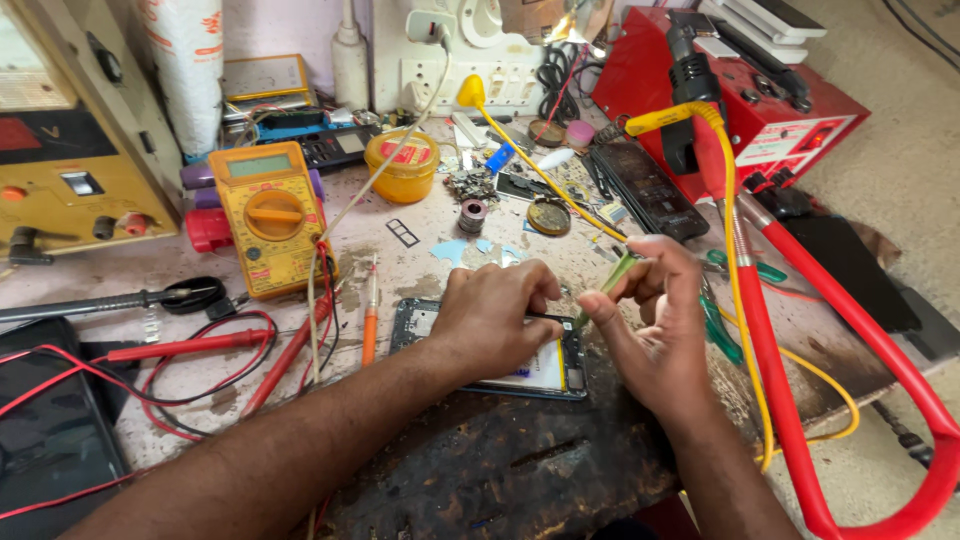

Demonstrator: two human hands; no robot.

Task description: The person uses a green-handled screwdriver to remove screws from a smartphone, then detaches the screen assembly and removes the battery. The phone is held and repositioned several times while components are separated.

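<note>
An opened phone [540, 372] is lying flat at the front of the messy workbench [420, 255], pinned down by the left hand [492, 318] with fingers curled over its top edge. A green pry tool [608, 282] is pinched in the right hand [650, 320] (tip right at the phone's corner). A yellow multimeter [272, 215] is parked well off to the left.

Work surface is a worn, stained counter [520, 470], dark and scorched along its near edge, paler further back. Rear wall [300, 25] is light-coloured, carrying a white socket board [470, 70]. Beige floor [900, 160] visible at right. Lighting even, bright.
</note>
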